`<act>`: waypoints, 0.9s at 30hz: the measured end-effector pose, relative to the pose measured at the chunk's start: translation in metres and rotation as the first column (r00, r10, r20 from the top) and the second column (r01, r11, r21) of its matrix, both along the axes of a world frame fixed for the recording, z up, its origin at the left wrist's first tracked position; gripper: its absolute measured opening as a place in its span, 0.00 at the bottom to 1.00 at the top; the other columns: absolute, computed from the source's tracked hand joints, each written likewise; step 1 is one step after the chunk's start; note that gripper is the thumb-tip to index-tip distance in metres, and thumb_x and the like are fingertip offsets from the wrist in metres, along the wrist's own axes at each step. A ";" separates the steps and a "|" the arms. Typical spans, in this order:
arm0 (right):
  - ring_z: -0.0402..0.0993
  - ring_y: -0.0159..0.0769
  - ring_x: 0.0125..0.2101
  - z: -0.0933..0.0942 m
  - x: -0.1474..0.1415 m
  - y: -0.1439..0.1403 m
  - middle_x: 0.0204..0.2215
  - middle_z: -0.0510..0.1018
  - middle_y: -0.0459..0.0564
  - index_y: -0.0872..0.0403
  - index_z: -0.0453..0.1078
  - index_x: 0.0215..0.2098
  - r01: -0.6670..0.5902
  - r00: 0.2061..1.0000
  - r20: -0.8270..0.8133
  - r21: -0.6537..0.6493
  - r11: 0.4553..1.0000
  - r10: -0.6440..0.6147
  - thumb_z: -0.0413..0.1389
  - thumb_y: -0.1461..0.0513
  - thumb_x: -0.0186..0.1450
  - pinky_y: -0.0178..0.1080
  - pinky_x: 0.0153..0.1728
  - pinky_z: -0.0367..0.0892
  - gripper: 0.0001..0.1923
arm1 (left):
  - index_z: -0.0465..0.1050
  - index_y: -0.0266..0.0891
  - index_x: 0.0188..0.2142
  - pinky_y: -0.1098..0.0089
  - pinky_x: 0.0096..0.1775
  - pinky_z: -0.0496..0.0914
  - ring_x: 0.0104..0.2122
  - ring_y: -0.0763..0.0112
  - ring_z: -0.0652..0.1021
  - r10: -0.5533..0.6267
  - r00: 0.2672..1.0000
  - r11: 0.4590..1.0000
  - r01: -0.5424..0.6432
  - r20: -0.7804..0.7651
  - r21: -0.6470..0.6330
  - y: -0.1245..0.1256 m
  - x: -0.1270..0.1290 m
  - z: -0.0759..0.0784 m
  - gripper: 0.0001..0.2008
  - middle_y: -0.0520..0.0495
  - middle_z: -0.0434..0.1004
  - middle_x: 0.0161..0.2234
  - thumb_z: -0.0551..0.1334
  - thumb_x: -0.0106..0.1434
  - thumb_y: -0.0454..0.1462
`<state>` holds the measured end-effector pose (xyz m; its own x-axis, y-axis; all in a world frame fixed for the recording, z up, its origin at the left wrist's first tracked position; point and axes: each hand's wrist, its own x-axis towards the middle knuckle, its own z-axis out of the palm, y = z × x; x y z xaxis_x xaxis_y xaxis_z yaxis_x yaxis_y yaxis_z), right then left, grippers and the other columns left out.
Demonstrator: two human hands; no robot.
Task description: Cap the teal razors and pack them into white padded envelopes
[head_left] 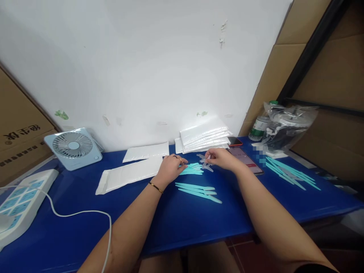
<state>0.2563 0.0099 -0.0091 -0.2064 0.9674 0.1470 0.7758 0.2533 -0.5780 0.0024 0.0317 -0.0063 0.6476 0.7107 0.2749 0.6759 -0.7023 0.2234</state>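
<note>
A person's right hand (223, 157) pinches a small clear plastic piece (205, 159) between fingertips above a blue table (182, 220), the fingers closed on it. The left hand (170, 168) lies palm down, its fingers resting loosely curled on a small cluster of teal plastic sticks (193, 169); whether it actually grips any of them cannot be told. Rings show on that hand, and a thin bracelet (155, 186) circles the wrist.

Just in front of the hands, nearer the person, three more teal sticks (199, 190) lie side by side on the table. A larger bundle of teal sticks (292, 174) lies well apart to the right, beyond a phone (246, 159) set face up. Behind the hands sits a stack of white padded envelopes (204, 138); two more envelopes (131, 170) lie flat to the left. A small desk fan (73, 147) and a power strip (19, 201) occupy the table's left end, a bottle (258, 129) and a clear plastic bag (287, 127) the right.
</note>
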 end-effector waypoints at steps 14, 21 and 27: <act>0.68 0.30 0.21 0.019 -0.007 -0.017 0.25 0.76 0.47 0.56 0.75 0.36 -0.322 0.941 -0.208 -0.319 0.892 0.266 0.59 0.50 0.54 0.34 0.24 0.62 0.19 | 0.74 0.41 0.30 0.73 0.29 0.61 0.29 0.70 0.74 -0.069 0.996 0.951 0.050 -0.054 -0.305 -0.015 0.010 0.000 0.07 0.51 0.77 0.29 0.60 0.58 0.41; 0.67 0.28 0.19 0.005 -0.011 -0.008 0.24 0.76 0.47 0.57 0.74 0.31 -0.266 0.939 -0.282 -0.228 0.937 0.198 0.57 0.54 0.56 0.32 0.22 0.62 0.13 | 0.73 0.41 0.31 0.70 0.32 0.62 0.31 0.68 0.75 0.049 0.999 0.987 -0.048 0.005 -0.155 -0.010 0.009 0.006 0.07 0.51 0.77 0.30 0.59 0.60 0.41; 0.68 0.31 0.22 0.006 0.003 -0.002 0.22 0.75 0.48 0.58 0.74 0.33 -0.093 0.973 -0.224 -0.149 0.985 0.058 0.58 0.53 0.55 0.33 0.24 0.63 0.16 | 0.73 0.41 0.36 0.69 0.37 0.63 0.37 0.65 0.74 0.090 0.996 0.991 -0.091 -0.013 -0.094 -0.004 0.002 0.004 0.08 0.49 0.76 0.35 0.61 0.58 0.41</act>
<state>0.2591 0.0075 -0.0033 -0.2594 0.9648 0.0440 0.6090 0.1988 -0.7679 0.0040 0.0280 -0.0020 0.5811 0.7893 0.1982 0.7382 -0.6138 0.2799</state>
